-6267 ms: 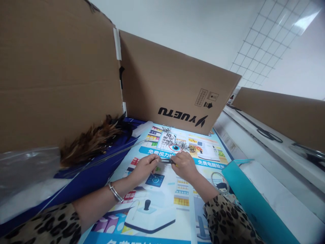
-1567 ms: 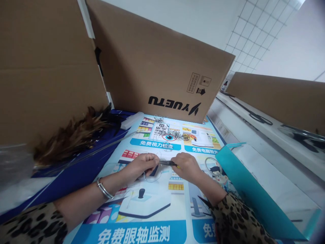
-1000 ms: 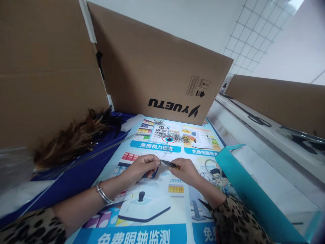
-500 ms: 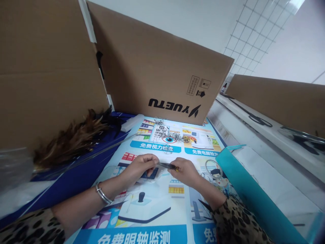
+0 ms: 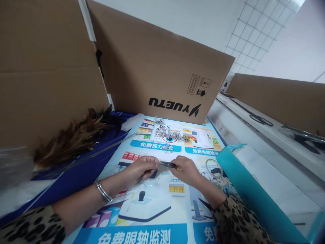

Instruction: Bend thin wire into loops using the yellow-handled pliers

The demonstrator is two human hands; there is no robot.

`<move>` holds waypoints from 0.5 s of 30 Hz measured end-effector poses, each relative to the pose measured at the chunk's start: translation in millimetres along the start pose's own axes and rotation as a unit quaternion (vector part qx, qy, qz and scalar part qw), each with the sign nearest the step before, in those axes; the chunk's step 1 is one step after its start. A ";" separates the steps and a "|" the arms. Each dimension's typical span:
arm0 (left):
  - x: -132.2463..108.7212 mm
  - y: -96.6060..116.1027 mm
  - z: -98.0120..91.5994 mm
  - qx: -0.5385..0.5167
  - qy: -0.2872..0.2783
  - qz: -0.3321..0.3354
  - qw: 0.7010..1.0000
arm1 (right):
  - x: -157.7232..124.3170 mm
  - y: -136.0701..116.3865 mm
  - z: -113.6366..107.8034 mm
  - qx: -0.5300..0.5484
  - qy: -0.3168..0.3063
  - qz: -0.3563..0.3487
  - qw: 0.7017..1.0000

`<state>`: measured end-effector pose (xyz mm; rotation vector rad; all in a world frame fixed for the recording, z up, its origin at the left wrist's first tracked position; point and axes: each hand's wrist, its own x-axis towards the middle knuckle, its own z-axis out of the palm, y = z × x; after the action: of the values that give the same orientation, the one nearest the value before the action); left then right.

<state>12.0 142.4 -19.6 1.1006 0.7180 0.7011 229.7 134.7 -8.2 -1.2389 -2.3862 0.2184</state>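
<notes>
My left hand (image 5: 142, 168) is closed in a pinch on a thin-rimmed pair of glasses (image 5: 151, 180), whose clear lens hangs just below my fingers. My right hand (image 5: 186, 170) is closed on a small dark tool with a yellow end (image 5: 169, 165), its tip pointed left at the spot where my left fingers pinch the frame. Both hands hover low over a colourful printed poster (image 5: 152, 210) on the table. A silver bracelet (image 5: 103, 191) sits on my left wrist.
A small heap of metal parts (image 5: 175, 135) lies at the poster's far edge. Brown cardboard panels (image 5: 162, 74) stand behind and to the left. A feather duster (image 5: 73, 135) lies left, a teal folder (image 5: 251, 200) right, a loose lens ring (image 5: 212, 166) beside it.
Since six seconds ago my hands have drawn nearer to me on the poster. Over the last second they barely move; the tool tip stays against the glasses.
</notes>
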 end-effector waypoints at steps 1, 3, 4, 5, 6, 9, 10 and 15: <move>0.1 -0.9 -0.3 0.000 -0.005 -0.005 1.000 | -0.1 -0.8 -0.3 0.009 -0.010 0.000 1.000; 0.3 -2.2 -0.8 -0.001 -0.011 -0.016 1.000 | -0.3 -1.4 -0.3 0.025 -0.024 0.003 0.999; 0.4 -2.6 -1.0 -0.001 -0.014 -0.022 1.000 | -0.4 -1.3 0.0 0.032 -0.029 0.005 0.999; 0.6 -2.8 -1.1 -0.002 -0.016 -0.026 1.000 | -0.5 -1.0 0.4 0.038 -0.031 0.008 0.999; 0.8 -2.8 -1.2 -0.002 -0.018 -0.029 0.999 | -0.5 -0.7 0.8 0.044 -0.032 0.012 0.998; 1.1 -2.1 -1.1 0.001 -0.017 -0.032 0.999 | -0.4 -0.1 1.6 0.061 -0.029 0.026 0.997; 1.2 -1.9 -1.0 0.003 -0.017 -0.034 0.999 | -0.4 -0.3 1.6 0.065 -0.029 0.030 0.997; 0.6 0.1 1.1 0.014 -0.014 -0.044 0.999 | -0.4 -3.1 -0.8 0.082 -0.034 0.032 0.996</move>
<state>13.2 142.3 -19.3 1.0953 0.7501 0.6012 227.9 132.5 -6.6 -1.2506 -2.3345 0.4740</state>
